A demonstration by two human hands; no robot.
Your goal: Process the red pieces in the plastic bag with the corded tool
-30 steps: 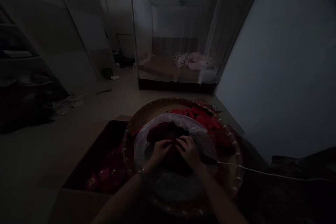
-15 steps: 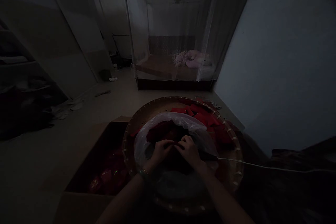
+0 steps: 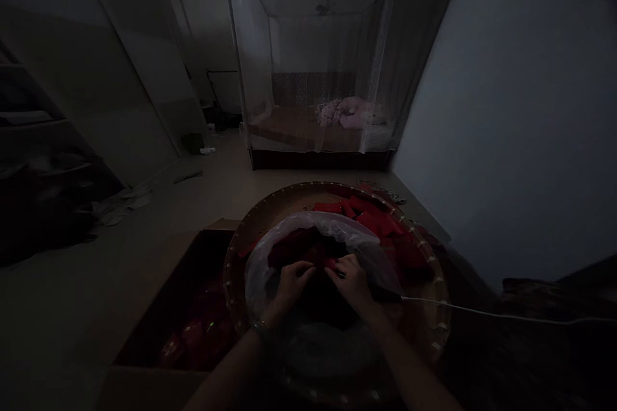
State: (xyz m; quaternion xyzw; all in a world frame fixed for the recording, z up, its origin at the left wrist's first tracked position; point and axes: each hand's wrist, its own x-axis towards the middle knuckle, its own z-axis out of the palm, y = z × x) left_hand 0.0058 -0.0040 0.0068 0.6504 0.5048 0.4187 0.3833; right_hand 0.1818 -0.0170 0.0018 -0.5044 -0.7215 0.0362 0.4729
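Observation:
The room is very dim. A round woven tray [image 3: 434,282] lies in front of me with flat red pieces [image 3: 373,218] piled at its far side. On it sits a clear plastic bag [image 3: 328,226] holding more dark red pieces. My left hand [image 3: 292,284] and my right hand [image 3: 354,282] are both inside the bag's mouth, fingers curled and nearly touching. They pinch a small red piece [image 3: 329,262] between them. A bracelet [image 3: 261,325] circles my left wrist.
An open cardboard box [image 3: 159,308] with shiny red packets stands left of the tray. A white cable [image 3: 506,317] runs from the tray to the right. A net-draped bed [image 3: 328,122] stands behind, and dark clutter [image 3: 53,205] lies at the left wall.
My hands have shifted slightly up and forward inside the bag, and a small red piece now shows between my fingertips. The view tilted a little.

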